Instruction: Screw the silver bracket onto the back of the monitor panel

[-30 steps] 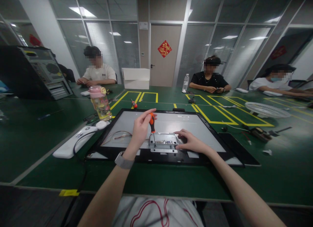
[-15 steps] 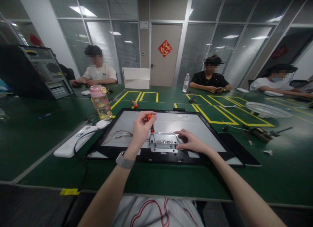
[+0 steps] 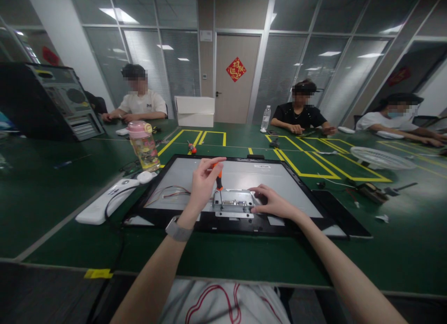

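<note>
My left hand (image 3: 206, 182) is closed around the handle of an orange and black screwdriver (image 3: 219, 182). The screwdriver stands nearly upright, its tip down at the left end of a silver metal bracket (image 3: 232, 199) that has ports along its front. With fingers curved round the bracket's right end, my right hand (image 3: 270, 200) grips it. Bracket and hands are over the lower edge of a flat display panel (image 3: 261, 175) with a grey back and black frame. Thin wires (image 3: 172, 192) lie on the panel left of the bracket.
Left of the panel are a white power strip (image 3: 108, 200) and a pink-lidded bottle (image 3: 144, 145). A computer case (image 3: 52, 100) stands far left. To the right lie a dark flat slab (image 3: 340, 214) and a white fan grille (image 3: 382, 157). Several people sit across the green table (image 3: 209, 256).
My left index finger has straightened over the screwdriver's top, and the handle has shifted slightly. My right hand stays on the bracket. The person in black across the table has moved their hands apart.
</note>
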The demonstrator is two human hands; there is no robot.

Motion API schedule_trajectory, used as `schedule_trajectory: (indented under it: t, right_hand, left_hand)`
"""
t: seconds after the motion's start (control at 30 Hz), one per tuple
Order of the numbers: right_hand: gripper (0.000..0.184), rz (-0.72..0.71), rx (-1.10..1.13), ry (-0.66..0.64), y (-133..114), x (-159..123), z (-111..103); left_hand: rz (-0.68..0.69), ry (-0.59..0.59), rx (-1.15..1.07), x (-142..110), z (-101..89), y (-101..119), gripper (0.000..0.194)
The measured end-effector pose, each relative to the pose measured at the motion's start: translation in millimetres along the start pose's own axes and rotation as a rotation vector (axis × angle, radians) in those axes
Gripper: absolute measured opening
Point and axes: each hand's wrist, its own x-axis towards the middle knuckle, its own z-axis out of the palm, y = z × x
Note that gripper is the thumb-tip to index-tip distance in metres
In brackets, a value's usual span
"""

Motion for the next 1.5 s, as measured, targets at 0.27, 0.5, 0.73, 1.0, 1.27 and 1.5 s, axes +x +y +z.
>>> schedule_trajectory:
  t: [0.27, 0.5, 0.73, 1.0, 1.27, 1.5]
  right_hand:
    - [0.064, -0.018, -0.003, 0.006, 1.3, 0.8, 0.5]
    - [0.066, -0.004, 0.01, 0.0, -0.7, 0.0, -0.8]
    - [0.065, -0.01, 0.006, 0.01, -0.4, 0.5, 0.0]
    - [0.063, -0.01, -0.008, 0.003, -0.4, 0.1, -1.0]
    - [0.064, -0.014, -0.003, -0.003, -0.1, 0.0, -0.7]
    - [0.063, -0.012, -0.005, -0.003, -1.9, 0.1, -1.1]
  left_hand:
    - [-0.08, -0.007, -0.121, 1.6, -0.8, -8.4, 0.027]
    - [-0.052, -0.029, -0.057, 0.0, 0.3, -3.1, 0.025]
    - [-0.011, 0.004, -0.001, -0.1, 0.7, 0.1, 0.016]
    - [-0.037, 0.012, -0.038, 0.4, -0.1, -1.5, 0.022]
    - [-0.079, -0.032, -0.118, 0.0, 0.0, -1.9, 0.026]
    - [-0.03, -0.003, -0.032, 0.7, -0.8, -1.3, 0.02]
